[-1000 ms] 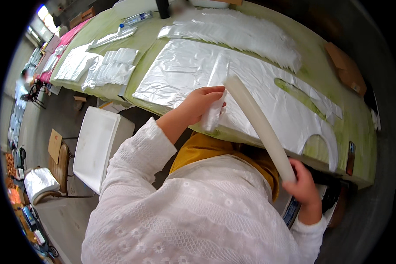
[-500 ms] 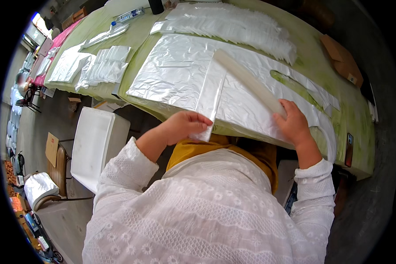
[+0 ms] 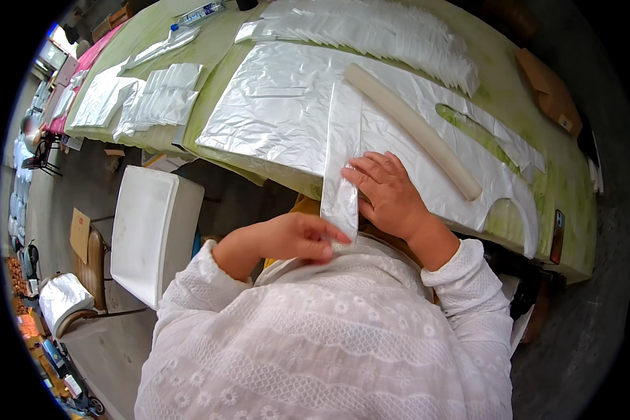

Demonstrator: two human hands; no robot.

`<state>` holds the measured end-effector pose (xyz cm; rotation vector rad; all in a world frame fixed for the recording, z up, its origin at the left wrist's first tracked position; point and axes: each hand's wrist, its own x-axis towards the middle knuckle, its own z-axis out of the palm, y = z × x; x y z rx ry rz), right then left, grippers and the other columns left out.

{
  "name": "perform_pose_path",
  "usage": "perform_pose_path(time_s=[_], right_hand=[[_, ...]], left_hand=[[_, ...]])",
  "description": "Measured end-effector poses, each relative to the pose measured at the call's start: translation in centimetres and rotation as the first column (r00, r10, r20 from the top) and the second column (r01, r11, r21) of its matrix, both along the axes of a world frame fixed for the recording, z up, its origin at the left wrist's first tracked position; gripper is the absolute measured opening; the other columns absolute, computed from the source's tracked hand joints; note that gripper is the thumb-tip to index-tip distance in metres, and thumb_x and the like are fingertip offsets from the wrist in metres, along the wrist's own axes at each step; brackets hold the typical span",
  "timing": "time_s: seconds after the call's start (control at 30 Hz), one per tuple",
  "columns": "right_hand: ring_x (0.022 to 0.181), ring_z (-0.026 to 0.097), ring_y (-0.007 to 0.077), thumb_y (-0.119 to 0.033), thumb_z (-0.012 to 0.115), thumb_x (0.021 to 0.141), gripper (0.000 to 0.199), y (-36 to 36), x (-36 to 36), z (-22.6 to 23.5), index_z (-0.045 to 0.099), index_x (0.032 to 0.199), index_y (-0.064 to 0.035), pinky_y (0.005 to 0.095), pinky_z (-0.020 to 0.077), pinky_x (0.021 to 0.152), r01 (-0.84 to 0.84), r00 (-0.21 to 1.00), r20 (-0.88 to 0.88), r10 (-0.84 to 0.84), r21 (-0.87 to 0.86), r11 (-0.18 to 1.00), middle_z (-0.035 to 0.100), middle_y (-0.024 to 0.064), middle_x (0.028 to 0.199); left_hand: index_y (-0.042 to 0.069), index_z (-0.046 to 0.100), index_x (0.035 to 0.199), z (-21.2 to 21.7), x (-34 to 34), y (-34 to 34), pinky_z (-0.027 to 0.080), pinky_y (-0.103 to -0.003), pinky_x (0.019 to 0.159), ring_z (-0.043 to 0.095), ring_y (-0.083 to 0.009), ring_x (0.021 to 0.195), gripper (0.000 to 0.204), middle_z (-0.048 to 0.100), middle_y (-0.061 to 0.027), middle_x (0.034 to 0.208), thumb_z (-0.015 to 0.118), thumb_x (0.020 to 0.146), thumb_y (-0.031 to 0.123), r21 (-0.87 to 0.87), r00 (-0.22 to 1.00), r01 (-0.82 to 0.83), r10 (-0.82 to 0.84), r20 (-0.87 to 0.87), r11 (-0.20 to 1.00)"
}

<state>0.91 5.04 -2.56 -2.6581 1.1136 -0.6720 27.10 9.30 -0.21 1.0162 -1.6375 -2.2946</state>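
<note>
A narrow folded strip of white plastic bag [image 3: 340,129] runs from the table's stack of large white plastic bags [image 3: 266,115] over the near edge toward my waist. My right hand [image 3: 395,192] lies on the strip, palm down and fingers spread. At its lower end my left hand [image 3: 287,240], a little blurred, has the index finger stretched across the strip and the thumb apart below. Right of the strip, a pale straight tube [image 3: 413,131] rests slantwise on the stack, with neither hand on it. Handle cut-outs show at the stack's right side.
Overlapping folded white bags [image 3: 371,35] line the far side of the green-covered table [image 3: 220,77]. More folded bags [image 3: 168,94] lie at the left, near a plastic bottle [image 3: 201,12]. A phone [image 3: 557,236] is at the right edge. A white bin [image 3: 143,227] and a chair [image 3: 94,269] stand left.
My right hand has let go of the tube, now lying on the stack, and moved left onto the strip. My left hand has moved down and right, loosening its pinch on the strip's end.
</note>
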Motion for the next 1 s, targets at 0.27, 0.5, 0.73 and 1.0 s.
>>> perform_pose_path(time_s=[0.27, 0.5, 0.73, 1.0], right_hand=[[0.115, 0.060, 0.0289, -0.014, 0.071, 0.083, 0.021, -0.8, 0.7, 0.3, 0.075, 0.104, -0.0120, 0.0494, 0.0424, 0.105, 0.035, 0.983, 0.176, -0.042, 0.043, 0.998, 0.069, 0.0062, 0.114], [0.079, 0.067, 0.0369, -0.022, 0.063, 0.094, 0.022, -2.7, 2.3, 2.8, 0.072, 0.099, -0.0028, 0.0443, 0.0522, 0.075, 0.285, 0.887, 0.112, -0.448, 0.631, 0.721, 0.072, 0.0164, 0.086], [0.092, 0.069, 0.0373, -0.030, 0.060, 0.094, 0.031, -5.8, 3.4, 2.7, 0.072, 0.102, -0.0022, 0.0443, 0.0532, 0.083, 0.428, 0.847, 0.000, -0.531, 0.592, 0.683, 0.073, 0.0183, 0.097], [0.096, 0.069, 0.0359, -0.028, 0.058, 0.093, 0.033, -5.9, 3.9, 1.8, 0.066, 0.117, -0.0065, 0.0459, 0.0537, 0.084, 0.456, 0.838, 0.005, -0.545, 0.543, 0.705, 0.073, 0.0173, 0.102]], left_hand=[[0.012, 0.060, 0.137, 0.3, -0.7, -3.4, 0.044, -0.044, 0.105, 0.060, -0.0322, 0.117, 0.062, 0.060, -0.0159, 0.131, 0.072, 0.077, -0.001, -0.992, 0.927, 0.008, 0.371, 0.055, 0.128], [0.008, 0.053, 0.143, -1.7, -2.7, -5.6, 0.049, -0.043, 0.094, 0.067, -0.0302, 0.101, 0.062, 0.072, -0.0121, 0.108, 0.075, 0.086, 0.018, -0.929, 0.801, -0.149, 0.592, 0.088, 0.339], [0.006, 0.039, 0.152, 0.0, -3.8, -7.0, 0.049, -0.045, 0.097, 0.067, -0.0304, 0.104, 0.076, 0.069, -0.0133, 0.119, 0.077, 0.087, 0.021, -0.808, 0.694, -0.275, 0.690, 0.208, 0.521], [0.006, 0.030, 0.159, -3.0, -4.6, -8.2, 0.016, -0.057, 0.125, 0.021, -0.0376, 0.155, 0.098, 0.027, -0.0201, 0.165, 0.063, 0.088, 0.065, -0.945, 0.826, 0.284, 0.459, 0.328, 0.164]])
